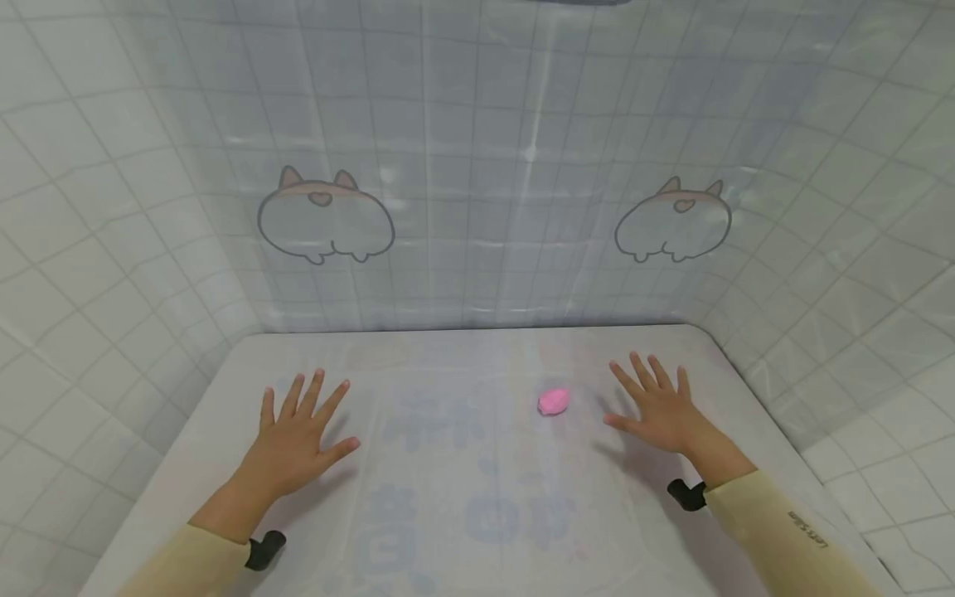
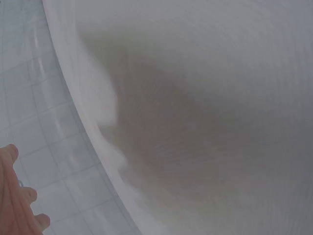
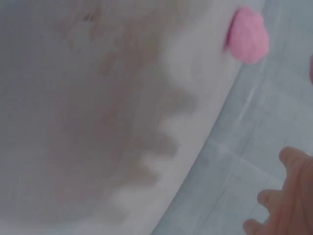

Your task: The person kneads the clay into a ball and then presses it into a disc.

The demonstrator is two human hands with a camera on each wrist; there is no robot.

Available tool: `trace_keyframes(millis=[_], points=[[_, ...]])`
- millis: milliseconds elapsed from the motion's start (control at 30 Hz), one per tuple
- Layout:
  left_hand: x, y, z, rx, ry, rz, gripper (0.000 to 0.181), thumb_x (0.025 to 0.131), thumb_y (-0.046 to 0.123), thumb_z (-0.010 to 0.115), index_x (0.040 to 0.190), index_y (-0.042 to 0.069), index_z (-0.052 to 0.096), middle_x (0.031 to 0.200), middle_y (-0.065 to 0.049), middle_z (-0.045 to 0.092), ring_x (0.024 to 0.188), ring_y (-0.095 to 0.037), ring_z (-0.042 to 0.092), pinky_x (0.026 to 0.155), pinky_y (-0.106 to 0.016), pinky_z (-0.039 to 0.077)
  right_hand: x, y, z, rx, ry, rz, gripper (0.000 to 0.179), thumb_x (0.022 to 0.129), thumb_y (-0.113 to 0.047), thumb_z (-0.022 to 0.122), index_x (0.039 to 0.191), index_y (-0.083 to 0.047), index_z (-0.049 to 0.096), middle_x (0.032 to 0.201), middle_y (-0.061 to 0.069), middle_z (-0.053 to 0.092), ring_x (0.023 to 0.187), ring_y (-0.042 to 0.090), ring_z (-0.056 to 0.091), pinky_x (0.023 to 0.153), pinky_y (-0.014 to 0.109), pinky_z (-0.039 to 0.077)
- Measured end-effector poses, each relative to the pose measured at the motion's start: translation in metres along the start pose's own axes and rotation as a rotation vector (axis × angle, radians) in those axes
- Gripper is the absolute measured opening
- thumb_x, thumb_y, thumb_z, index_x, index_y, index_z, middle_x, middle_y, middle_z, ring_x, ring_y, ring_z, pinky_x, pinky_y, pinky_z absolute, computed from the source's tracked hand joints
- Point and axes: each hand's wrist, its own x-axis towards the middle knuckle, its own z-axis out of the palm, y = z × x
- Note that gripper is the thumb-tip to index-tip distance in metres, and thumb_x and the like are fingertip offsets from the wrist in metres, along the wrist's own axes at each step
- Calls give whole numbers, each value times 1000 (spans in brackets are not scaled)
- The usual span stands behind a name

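Note:
A small pink lump (image 1: 554, 401), soft-looking and uneven, lies on the white table right of its middle; what it is made of I cannot tell. My right hand (image 1: 660, 413) hovers to the right of it with fingers spread, not touching it. Over the left part of the table is my left hand (image 1: 289, 448), fingers also spread and holding nothing. In the right wrist view the pink lump (image 3: 248, 35) shows at the upper right, with fingertips of the right hand (image 3: 291, 200) below. The left wrist view catches part of the left hand (image 2: 17, 196) at its edge.
The tabletop (image 1: 448, 473) bears faint bluish printed marks. White tiled-pattern sheeting (image 1: 477, 166) stands behind it and on both sides, with two corgi-rump drawings at the back. Each sleeve cuff has a small black device (image 1: 266, 550) by it.

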Motion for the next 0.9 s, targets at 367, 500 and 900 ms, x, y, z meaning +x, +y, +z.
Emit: trace_keyframes(millis=[367, 500, 900], points=[[4, 7, 11, -20, 13, 13, 88, 93, 70, 50, 161, 25, 19, 165, -21, 10, 150, -47, 5, 110, -73, -7, 6, -18, 1, 32, -4, -19, 89, 93, -71, 49, 162, -22, 18, 166, 19, 5, 150, 47, 1, 109, 74, -7], [7, 9, 15, -32, 14, 17, 88, 93, 70, 50, 162, 25, 18, 166, -21, 9, 150, -47, 5, 110, -71, -9, 7, -23, 1, 35, -10, -21, 89, 94, -69, 49, 161, -20, 20, 166, 19, 6, 150, 46, 2, 109, 74, -5], [13, 27, 17, -86, 10, 29, 87, 93, 69, 51, 160, 22, 24, 165, -22, 12, 149, -48, 7, 111, -72, -4, 17, -36, 7, 73, -6, -59, 85, 95, -67, 50, 161, -21, 22, 165, 19, 12, 149, 46, 10, 110, 74, 1]])
